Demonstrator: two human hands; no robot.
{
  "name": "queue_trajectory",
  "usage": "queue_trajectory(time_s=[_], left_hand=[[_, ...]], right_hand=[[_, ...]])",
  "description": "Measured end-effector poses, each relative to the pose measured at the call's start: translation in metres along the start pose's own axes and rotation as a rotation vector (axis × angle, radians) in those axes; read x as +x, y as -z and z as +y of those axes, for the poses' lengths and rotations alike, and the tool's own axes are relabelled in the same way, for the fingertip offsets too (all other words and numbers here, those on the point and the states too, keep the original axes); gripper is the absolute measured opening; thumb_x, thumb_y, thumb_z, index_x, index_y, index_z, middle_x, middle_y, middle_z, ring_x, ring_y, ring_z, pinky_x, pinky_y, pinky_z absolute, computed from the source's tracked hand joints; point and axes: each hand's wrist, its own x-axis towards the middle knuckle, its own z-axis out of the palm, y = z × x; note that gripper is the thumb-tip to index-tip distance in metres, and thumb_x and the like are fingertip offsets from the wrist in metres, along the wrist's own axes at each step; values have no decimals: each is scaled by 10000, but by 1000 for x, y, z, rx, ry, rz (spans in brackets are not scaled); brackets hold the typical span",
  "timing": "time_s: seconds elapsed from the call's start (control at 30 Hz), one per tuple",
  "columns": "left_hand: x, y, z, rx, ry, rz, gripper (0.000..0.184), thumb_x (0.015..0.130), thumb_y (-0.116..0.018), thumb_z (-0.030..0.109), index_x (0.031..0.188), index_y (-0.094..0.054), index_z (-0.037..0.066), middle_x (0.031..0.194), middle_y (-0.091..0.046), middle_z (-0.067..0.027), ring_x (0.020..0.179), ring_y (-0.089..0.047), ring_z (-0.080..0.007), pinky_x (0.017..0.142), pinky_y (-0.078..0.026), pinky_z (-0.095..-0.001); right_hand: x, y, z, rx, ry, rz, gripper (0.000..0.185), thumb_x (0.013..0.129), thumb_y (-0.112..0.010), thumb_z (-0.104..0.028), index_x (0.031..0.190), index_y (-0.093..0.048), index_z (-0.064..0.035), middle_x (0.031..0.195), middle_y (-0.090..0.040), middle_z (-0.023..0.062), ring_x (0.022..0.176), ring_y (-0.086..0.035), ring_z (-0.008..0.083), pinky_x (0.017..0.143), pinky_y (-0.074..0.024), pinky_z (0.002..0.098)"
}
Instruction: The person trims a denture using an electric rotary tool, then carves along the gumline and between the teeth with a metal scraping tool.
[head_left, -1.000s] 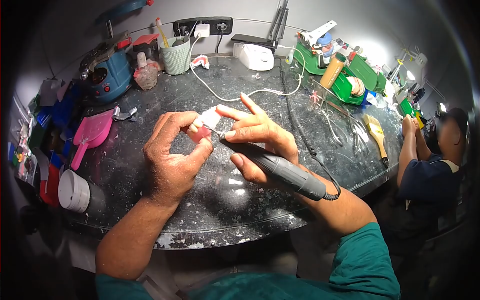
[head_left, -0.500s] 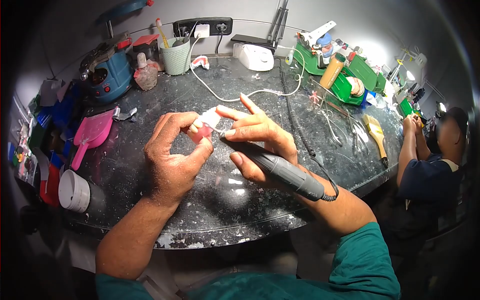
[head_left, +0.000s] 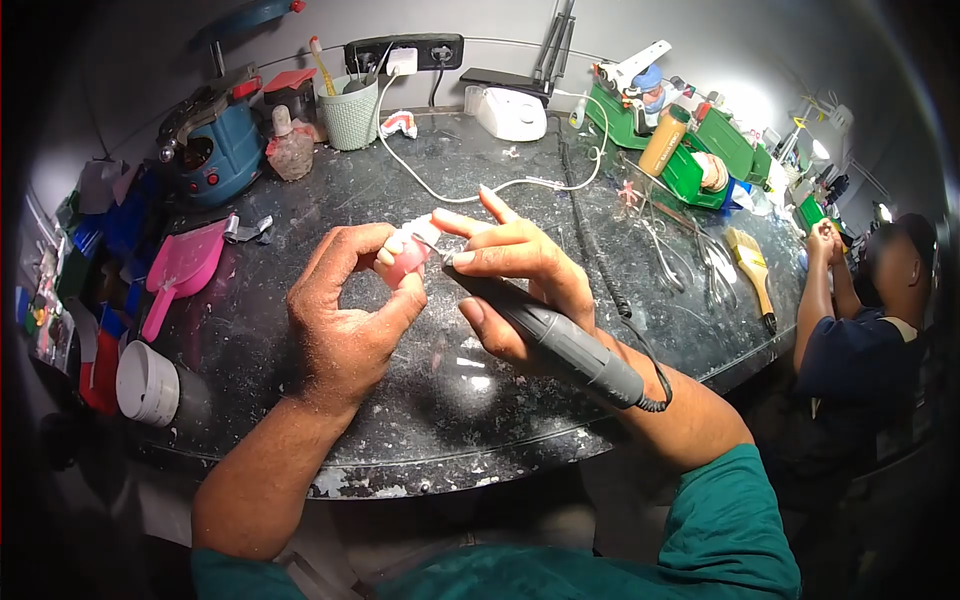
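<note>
Black handpiece (head_left: pixel 545 335): since the frame half a second earlier, we had tipped its rear slightly downward, and its metal bit (head_left: pixel 432 247) had shifted up along the denture.
Pink denture (head_left: pixel 406 263): we held it above the worktop, its pink base toward us, teeth along its upper left edge, a whitish part at upper right.
Handpiece axis: it slanted from the corded rear at lower right to the bit at upper left.
Left hand (head_left: pixel 345 290): we had it curved in a C, thumb and fingertips pinched on the denture.
Right hand (head_left: pixel 530 265): we gripped the handpiece pen-like, thumb beneath, one finger raised; another reached the whitish part, contact unclear.
Worktop (head_left: pixel 480 420): black and dusty; a pink dustpan (head_left: pixel 188 265) lay left.
Co-worker (head_left: pixel 865 340): seated at far right, hands raised together.
</note>
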Motion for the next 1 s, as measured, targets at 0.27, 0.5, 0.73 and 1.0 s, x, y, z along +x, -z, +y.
queue_trajectory(time_s=[0.27, 0.5, 0.73, 1.0], left_hand=[[1, -3, -1, -34, 1, 84, 309, 729, -746, -18, 1026, -670, 19, 930, -661, -64, 879, -655, -151, 838, -521, -300], [1, -5, -1, -61, 31, 86, 303, 742, -741, -26, 1033, -668, 19, 944, -664, -59, 888, -653, -142, 847, -524, -297], [0, -5, -1, -94, 52, 65, 293, 767, -733, -34, 1048, -660, 8, 958, -662, -53, 909, -651, -128, 867, -527, -288], [1, -6, 1, -133, 73, 87, 280, 790, -744, -36, 1054, -658, 2, 970, -657, -49, 933, -655, -121, 883, -535, -284]], right_hand=[[2, 3, 1, -30, 47, -76, 427, 742, -783, 12, 1133, -638, -81, 1038, -672, 91, 1204, -651, 334, 1141, -307, 648], [3, 3, -1, -46, 37, -86, 429, 736, -779, 24, 1124, -635, -87, 1046, -671, 98, 1217, -643, 337, 1146, -317, 631], [1, 1, 1, -35, 25, -33, 434, 727, -795, 2, 1122, -642, -94, 1050, -679, 92, 1230, -635, 336, 1150, -322, 615], [-2, 0, 2, -55, 6, 34, 428, 733, -778, 25, 1124, -635, -75, 1051, -656, 108, 1241, -621, 371, 1140, -327, 630]])
